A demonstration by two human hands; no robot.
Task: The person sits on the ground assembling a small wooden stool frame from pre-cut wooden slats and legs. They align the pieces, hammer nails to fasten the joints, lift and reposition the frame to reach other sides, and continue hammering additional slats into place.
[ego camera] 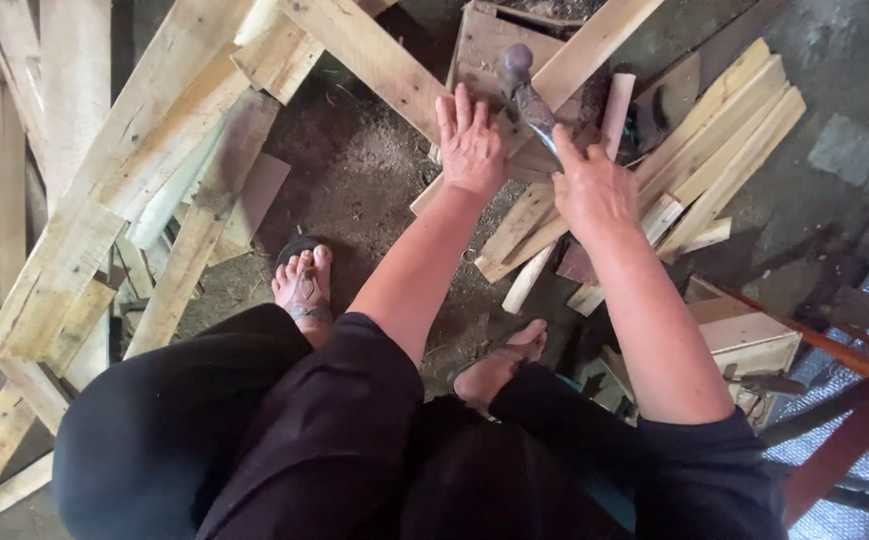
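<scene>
We look down on two bare hands working over a heap of timber offcuts in the upper centre of the frame. The left hand (pixel 471 145) lies flat, fingers extended and slightly spread, palm pressed onto a wooden plank (pixel 384 62) that runs diagonally up toward the top centre. It grips nothing; it only pins the wood. The right hand (pixel 591 187) is closed around the handle of a hatchet-like tool (pixel 526 95), whose dark metal head sits just above and between the two hands, near the top centre.

Hazard 1: the tool head stands very close to the left fingertips. We judge that a stroke landing off line, or a glance off the plank edge, could reach the flat hand.

Hazard 2: the plank rests on a loose stack of short boards (pixel 724 150) at the right of the frame. We judge that the stack may shift under load, letting the pinned wood twist and slip.

Hazard 3: both feet wear open sandals. The left foot (pixel 303 285) and the right foot (pixel 499 365) stand on the dirt floor (pixel 364 180) directly below the work. A dropped offcut or a tool that slips could strike bare toes.

Hazard 4: long planks (pixel 84 200) crowd the left of the frame, limiting room to step clear.
</scene>
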